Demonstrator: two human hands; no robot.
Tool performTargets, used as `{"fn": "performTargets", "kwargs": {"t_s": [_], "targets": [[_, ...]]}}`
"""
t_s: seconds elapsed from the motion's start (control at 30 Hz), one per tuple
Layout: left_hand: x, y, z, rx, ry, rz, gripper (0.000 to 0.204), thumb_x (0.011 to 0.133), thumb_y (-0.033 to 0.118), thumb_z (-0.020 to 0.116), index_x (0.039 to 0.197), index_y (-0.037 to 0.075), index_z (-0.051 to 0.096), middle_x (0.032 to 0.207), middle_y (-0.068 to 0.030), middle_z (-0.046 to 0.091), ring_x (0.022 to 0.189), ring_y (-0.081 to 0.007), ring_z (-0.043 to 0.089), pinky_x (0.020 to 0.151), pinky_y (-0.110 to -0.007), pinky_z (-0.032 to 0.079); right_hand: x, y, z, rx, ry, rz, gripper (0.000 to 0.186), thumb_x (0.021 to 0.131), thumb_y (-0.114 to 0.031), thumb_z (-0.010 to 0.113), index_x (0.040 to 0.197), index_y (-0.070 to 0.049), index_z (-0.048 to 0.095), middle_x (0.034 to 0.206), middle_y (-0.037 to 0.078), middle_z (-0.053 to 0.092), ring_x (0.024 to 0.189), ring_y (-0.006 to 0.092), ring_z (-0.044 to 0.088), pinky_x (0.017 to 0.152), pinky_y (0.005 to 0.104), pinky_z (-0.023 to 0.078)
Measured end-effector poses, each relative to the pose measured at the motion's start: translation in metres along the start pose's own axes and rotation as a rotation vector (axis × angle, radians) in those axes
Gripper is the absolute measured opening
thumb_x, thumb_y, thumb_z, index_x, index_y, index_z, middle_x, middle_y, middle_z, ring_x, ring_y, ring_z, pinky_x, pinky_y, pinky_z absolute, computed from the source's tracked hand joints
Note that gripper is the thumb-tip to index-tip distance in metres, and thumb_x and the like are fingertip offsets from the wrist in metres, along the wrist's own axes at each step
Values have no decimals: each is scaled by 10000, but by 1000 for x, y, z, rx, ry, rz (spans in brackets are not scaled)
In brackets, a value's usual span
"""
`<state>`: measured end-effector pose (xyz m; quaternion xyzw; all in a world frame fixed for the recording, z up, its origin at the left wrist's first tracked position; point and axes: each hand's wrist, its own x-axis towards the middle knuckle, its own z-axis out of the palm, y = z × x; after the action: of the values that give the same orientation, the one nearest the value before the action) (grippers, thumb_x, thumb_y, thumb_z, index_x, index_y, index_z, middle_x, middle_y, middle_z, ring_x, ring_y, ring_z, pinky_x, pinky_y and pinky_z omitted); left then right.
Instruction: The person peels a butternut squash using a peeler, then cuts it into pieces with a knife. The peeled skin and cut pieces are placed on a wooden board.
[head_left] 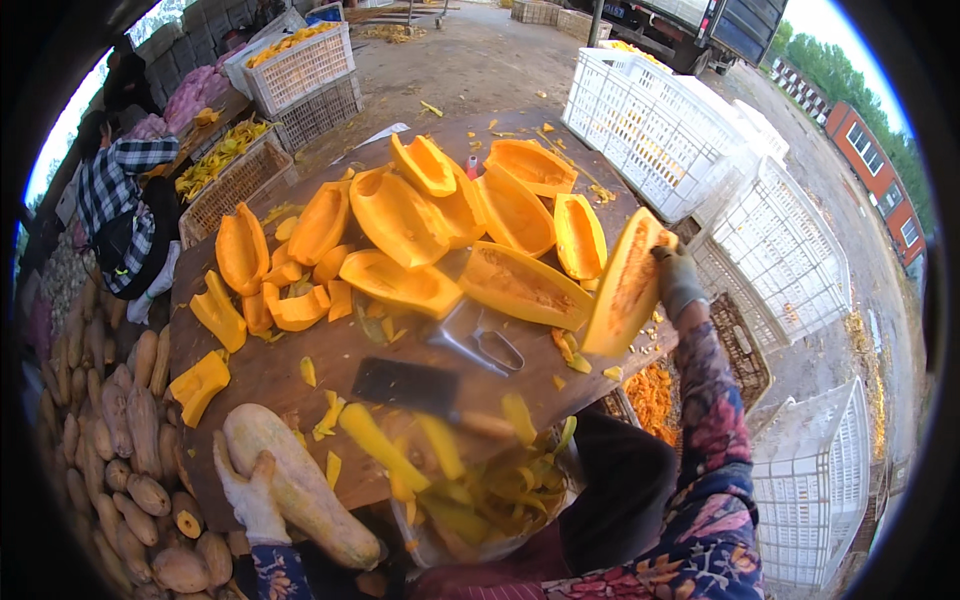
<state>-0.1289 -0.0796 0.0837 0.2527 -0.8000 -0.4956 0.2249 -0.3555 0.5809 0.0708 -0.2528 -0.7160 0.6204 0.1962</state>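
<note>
So, my right hand (681,281) clamped on halved squash (620,300) rim, pulp likely slippery; left hand (250,497) clasping whole squash (318,492), probably heavy: cradle middle.

And here a whitish glove (246,498) is covering the left hand (262,488), while just behind it a navy sleeve (280,573) is showing pale floral patches. Over on the right hand (684,288), a greyish glove (678,272) is turning darker toward its tips (quite a mismatched pair!). Behind that hand, a long dark sleeve (712,450) is flaunting pink and red flowers, and, nearer the body, black trousers (622,475) are showing.
</note>
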Motion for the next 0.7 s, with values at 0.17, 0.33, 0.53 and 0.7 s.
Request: {"fn": "performTargets", "kwargs": {"t_s": [0.17, 0.33, 0.53, 0.7], "targets": [[9, 3, 5, -60, -45, -23, 869, 824, -4, 715, 1616, 46, 359, 1611, -180, 427, 1432, -317, 457, 1188, -398, 394, 125, 74, -34, -335, -81, -9, 215, 985, -124, 656, 1160, -13, 713, 1013, 102, 753, 871, 224, 686, 790, 394, 560], [20, 4, 5, 52, -30, 28, 849, 830, 64, 734, 1603, 35, 386, 1544, -197, 480, 1378, -315, 500, 1151, -396, 431, 138, 97, -13, -530, -139, 78, 535, 925, -319, 715, 1328, 16, 610, 1113, 206, 750, 958, 301, 726, 840, 435, 568], [66, 19, 32, -123, -50, -69, 920, 837, 248, 825, 1595, 0, 368, 1526, -201, 498, 1340, -309, 525, 1131, -397, 438, -11, 28, 28, -655, 24, -690, 519, 988, -186, 708, 1458, -30, 552, 1356, 252, 657, 1231, 357, 656, 1017, 440, 536], [96, 29, 58, -90, -91, -112, 916, 853, 253, 840, 1602, 24, 365, 1496, -216, 530, 1281, -297, 579, 1070, -373, 484, -159, 15, 109, -867, -717, -864, 526, 923, -226, 748, 1388, -49, 577, 1275, 161, 675, 1195, 363, 625, 1024, 458, 511]]}}
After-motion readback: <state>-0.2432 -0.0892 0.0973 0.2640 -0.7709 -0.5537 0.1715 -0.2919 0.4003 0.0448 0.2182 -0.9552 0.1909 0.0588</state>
